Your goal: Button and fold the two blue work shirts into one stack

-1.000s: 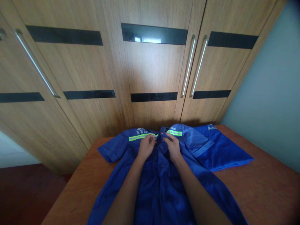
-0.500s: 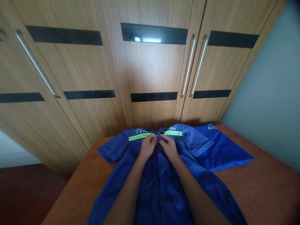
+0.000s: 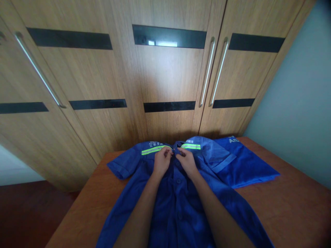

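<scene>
Shirt: I see a blue shirt lying flat on the tabletop, front side up.
Which way: The collar end points away from me, toward the cupboard. The bottom end comes toward me and runs off the bottom of the picture. So its long line goes from me to the cupboard.
Left hand: My left hand sits just under the collar, fingers curled in and pinching the shirt's front edge.
Right hand: My right hand is just beside it, fingers also pinching the front edge. The two hands nearly touch.
Buttons: A row of buttons runs down the middle, below my hands.
Stripes: Yellow stripes cross the chest on both sides.
Sleeve: One sleeve sticks out to the left, near the tabletop's left edge.
Other shirt: A folded shirt lies on the right, touching the first one.
Edges: The collar is close to the far edge, by the cupboard.
Open room: Lots of brown wood shows on the right. Only a thin strip shows on the left.
</scene>
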`<state>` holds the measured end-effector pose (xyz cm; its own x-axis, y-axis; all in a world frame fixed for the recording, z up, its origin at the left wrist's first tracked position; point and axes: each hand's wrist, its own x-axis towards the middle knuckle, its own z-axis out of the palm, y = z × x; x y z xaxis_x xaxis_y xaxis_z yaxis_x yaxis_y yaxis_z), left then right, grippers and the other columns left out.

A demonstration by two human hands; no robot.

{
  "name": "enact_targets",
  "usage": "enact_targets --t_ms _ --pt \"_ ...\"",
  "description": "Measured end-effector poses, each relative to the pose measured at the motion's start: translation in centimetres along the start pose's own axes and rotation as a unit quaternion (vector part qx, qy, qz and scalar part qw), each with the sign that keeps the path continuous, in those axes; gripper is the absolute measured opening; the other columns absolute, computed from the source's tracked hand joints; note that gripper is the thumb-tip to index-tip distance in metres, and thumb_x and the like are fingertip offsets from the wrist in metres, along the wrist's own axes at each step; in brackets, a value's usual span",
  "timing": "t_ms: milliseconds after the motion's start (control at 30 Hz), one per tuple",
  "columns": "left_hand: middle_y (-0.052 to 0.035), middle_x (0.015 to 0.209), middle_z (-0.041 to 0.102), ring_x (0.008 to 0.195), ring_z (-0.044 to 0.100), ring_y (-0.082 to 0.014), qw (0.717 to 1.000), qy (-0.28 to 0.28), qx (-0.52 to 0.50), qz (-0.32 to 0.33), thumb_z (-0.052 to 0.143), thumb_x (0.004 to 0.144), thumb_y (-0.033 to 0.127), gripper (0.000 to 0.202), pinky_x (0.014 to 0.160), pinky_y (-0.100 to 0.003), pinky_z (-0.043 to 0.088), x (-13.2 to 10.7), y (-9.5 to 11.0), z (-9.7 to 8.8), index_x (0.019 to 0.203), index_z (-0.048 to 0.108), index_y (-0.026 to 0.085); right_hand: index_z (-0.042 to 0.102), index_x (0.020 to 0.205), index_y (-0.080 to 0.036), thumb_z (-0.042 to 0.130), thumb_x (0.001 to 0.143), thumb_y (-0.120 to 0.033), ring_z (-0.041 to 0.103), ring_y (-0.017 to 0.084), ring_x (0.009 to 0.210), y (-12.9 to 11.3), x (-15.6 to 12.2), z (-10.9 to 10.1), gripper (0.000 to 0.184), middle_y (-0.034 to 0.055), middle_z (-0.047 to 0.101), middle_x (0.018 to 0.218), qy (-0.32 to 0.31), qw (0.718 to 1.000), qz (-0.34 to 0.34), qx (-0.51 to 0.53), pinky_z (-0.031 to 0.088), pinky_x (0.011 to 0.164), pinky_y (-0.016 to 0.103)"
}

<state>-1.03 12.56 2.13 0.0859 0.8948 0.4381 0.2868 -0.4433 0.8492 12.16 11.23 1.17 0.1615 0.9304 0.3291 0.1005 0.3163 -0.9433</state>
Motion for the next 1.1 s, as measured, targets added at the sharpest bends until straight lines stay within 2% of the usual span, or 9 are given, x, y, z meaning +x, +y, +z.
enact_targets --t_ms 167,367,467,600,700,800,867,967,1100 --pt "-0.0010 0.075 0.068 0.072 0.065 -0.0165 1.000 0.006 0.024 0.007 0.051 0.084 0.020 0.012 0.070 -0.026 0.048 -0.1 0.4 -0.1 0.081 0.062 0.021 0.071 0.095 -0.018 0.055 0.067 -0.024 0.057 0.017 0.063 -0.1 0.0 -0.1 0.033 -0.0007 0.067 0.069 -0.008 0.999 -0.003 -0.030 0.046 0.062 0.027" --pt "-0.0005 0.076 0.068 0.073 0.062 -0.0172 0.998 0.008 0.054 0.014 0.055 0.080 0.017 0.012 0.073 -0.027 0.044 -0.4 0.8 0.1 0.079 0.066 0.022 0.068 0.098 -0.019 0.059 0.063 -0.018 0.045 0.012 0.050 -0.3 -0.4 0.0 0.036 -0.0084 0.049 0.052 -0.028 0.996 -0.025 -0.083 0.036 0.054 0.025" --pt "-0.0012 0.076 0.068 0.073 0.062 -0.0179 0.999 0.021 0.046 -0.002 0.056 0.079 0.017 0.012 0.074 -0.029 0.044 -0.3 0.8 0.2 0.078 0.066 0.021 0.064 0.106 -0.019 0.060 0.067 -0.020 0.047 0.012 0.052 -0.5 -0.6 0.1 0.040 -0.0085 0.049 0.055 -0.060 0.994 -0.032 -0.083 0.036 0.054 0.024" --pt "-0.0033 0.079 0.070 0.076 0.064 -0.0184 0.999 0.039 0.004 -0.037 0.055 0.080 0.020 0.012 0.075 -0.029 0.047 0.0 0.5 0.1 0.080 0.067 0.018 0.056 0.121 -0.017 0.056 0.071 -0.020 0.051 0.012 0.058 -1.0 -1.0 0.2 0.050 -0.0070 0.053 0.063 -0.125 0.991 -0.039 -0.034 0.041 0.058 0.024" --pt "-0.0034 0.075 0.070 0.072 0.064 -0.0179 0.997 0.035 -0.040 -0.064 0.055 0.082 0.031 0.020 0.068 -0.028 0.048 0.2 0.4 0.0 0.080 0.068 0.017 0.055 0.123 -0.017 0.055 0.073 -0.020 0.052 0.012 0.059 -1.1 -1.1 0.2 0.050 -0.0057 0.056 0.066 -0.145 0.988 -0.043 -0.019 0.042 0.058 0.025" --pt "-0.0041 0.075 0.070 0.070 0.064 -0.0178 0.993 0.036 -0.076 -0.085 0.059 0.079 0.042 0.028 0.065 -0.027 0.049 0.2 0.3 0.0 0.081 0.069 0.015 0.057 0.121 -0.018 0.053 0.073 -0.016 0.053 0.012 0.058 -0.9 -1.0 0.3 0.048 -0.0051 0.059 0.066 -0.155 0.985 -0.062 -0.033 0.042 0.058 0.024" --pt "-0.0052 0.078 0.071 0.072 0.065 -0.0184 0.991 0.044 -0.089 -0.093 0.063 0.076 0.042 0.028 0.067 -0.028 0.049 0.2 0.3 0.1 0.080 0.069 0.015 0.059 0.119 -0.018 0.051 0.074 -0.015 0.055 0.012 0.059 -0.6 -0.9 0.4 0.046 -0.0047 0.061 0.065 -0.148 0.986 -0.065 -0.033 0.044 0.059 0.024" --pt "-0.0046 0.076 0.071 0.072 0.065 -0.0186 0.990 0.048 -0.095 -0.094 0.063 0.074 0.037 0.023 0.068 -0.028 0.049 0.2 0.2 0.1 0.078 0.069 0.015 0.064 0.112 -0.017 0.047 0.080 -0.019 0.060 0.014 0.061 -0.3 -0.6 0.3 0.037 -0.0019 0.065 0.066 -0.087 0.990 -0.069 -0.081 0.049 0.063 0.026" --pt "-0.0034 0.074 0.071 0.073 0.065 -0.0183 0.992 0.038 -0.085 -0.081 0.061 0.074 0.028 0.014 0.071 -0.028 0.049 0.2 0.3 0.2 0.074 0.070 0.017 0.071 0.099 -0.020 0.051 0.085 -0.026 0.065 0.020 0.081 -0.7 -0.5 -0.1 0.025 0.0053 0.072 0.088 -0.012 0.979 -0.100 -0.179 0.049 0.080 0.032"
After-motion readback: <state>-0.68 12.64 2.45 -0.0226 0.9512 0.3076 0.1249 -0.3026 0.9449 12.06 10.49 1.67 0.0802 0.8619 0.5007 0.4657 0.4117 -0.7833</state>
